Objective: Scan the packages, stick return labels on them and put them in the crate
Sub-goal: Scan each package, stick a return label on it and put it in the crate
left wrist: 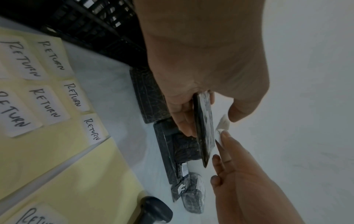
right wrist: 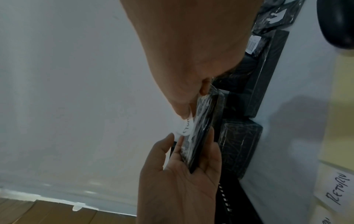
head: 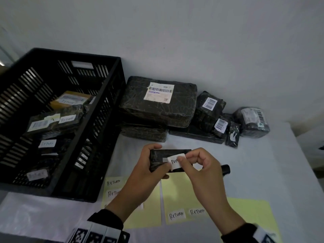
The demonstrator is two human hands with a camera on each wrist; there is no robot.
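1. A small, flat, rectangular package [head: 158,159] wrapped in glossy, crinkled black plastic is held above the table, in front of the person and just right of the crate.
2. The left hand [head: 149,165] grips the package's left end, thumb on the top face and fingers curled beneath.
3. The right hand [head: 198,165] pinches a white rectangular return label [head: 176,162] between thumb and forefinger and holds it against the package's top face; the other fingers are curled. The letters "TUR" show in black handwriting (the rest is hidden by the fingers).
4. A black plastic crate [head: 98,130] with slotted walls stands on the left of the table. Inside lie several dark wrapped parcels and one brown parcel, some bearing white stickers that read "RETURN".
5. Along the wall, a pile of unsorted packages [head: 157,106] in black film sits behind the hands. The largest carries a white shipping label with a barcode [head: 158,92]; smaller ones to the right also carry barcode labels, too small to read.
6. Pale yellow backing sheets [head: 177,193] lie flat near the table's front edge, holding more white stickers handwritten "RETURN".
7. A dark handheld scanner [head: 225,170] lies on the table just beyond the right hand, partly hidden.
8. The table [head: 254,172] is covered in a smooth white surface, pushed against a plain pale wall; the right wrist view shows a strip of wood-toned floor.
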